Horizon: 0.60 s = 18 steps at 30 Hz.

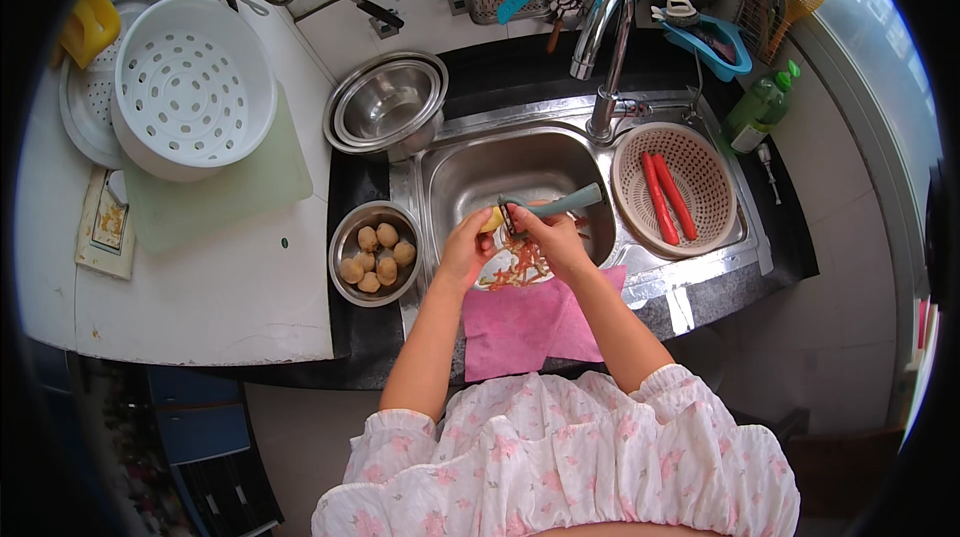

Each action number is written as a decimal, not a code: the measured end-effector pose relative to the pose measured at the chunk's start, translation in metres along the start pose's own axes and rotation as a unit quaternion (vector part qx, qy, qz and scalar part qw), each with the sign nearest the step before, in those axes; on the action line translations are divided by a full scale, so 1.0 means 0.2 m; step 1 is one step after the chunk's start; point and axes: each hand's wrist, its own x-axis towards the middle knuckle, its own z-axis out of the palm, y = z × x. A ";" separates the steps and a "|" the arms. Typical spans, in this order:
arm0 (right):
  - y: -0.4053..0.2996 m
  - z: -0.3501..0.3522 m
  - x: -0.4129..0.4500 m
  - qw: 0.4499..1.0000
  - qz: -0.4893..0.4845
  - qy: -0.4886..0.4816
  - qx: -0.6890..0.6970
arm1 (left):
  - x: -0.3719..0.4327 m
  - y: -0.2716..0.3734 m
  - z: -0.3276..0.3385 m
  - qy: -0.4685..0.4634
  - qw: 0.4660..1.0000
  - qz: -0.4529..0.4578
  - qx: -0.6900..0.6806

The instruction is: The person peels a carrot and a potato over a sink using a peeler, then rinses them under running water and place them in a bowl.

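Observation:
Over the steel sink (517, 154), my left hand (468, 246) holds a potato (492, 219) whose visible side is yellow and peeled. My right hand (556, 237) grips a grey-green peeler (574, 202), its blade end against the potato. Orange-red and brownish peelings (523, 259) lie below the hands in what looks like a pale bowl, partly hidden. Several unpeeled potatoes (387, 271) sit in a steel bowl (343, 295) left of the sink. Two peeled red carrots (660, 199) rest in a beige plastic colander (712, 184) on the right.
Nested steel bowls (341, 98) stand behind left, beside a chrome faucet (606, 105). A white perforated basket (259, 116) rests on a pale green cutting board (217, 214). A pink cloth (517, 334) hangs over the front edge; a green bottle (757, 109) stands at right.

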 end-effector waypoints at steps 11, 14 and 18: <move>0.00 0.12 -0.04 0.995 0.076 0.012 0.069 | 0.00 -0.03 0.11 0.130 0.969 0.138 0.156; 0.03 0.09 -0.03 0.999 0.032 0.021 0.004 | 0.02 -0.04 0.12 0.150 0.949 0.178 0.214; 0.02 -0.01 -0.01 0.990 0.117 0.081 0.005 | -0.02 0.06 0.11 0.069 0.990 0.006 0.125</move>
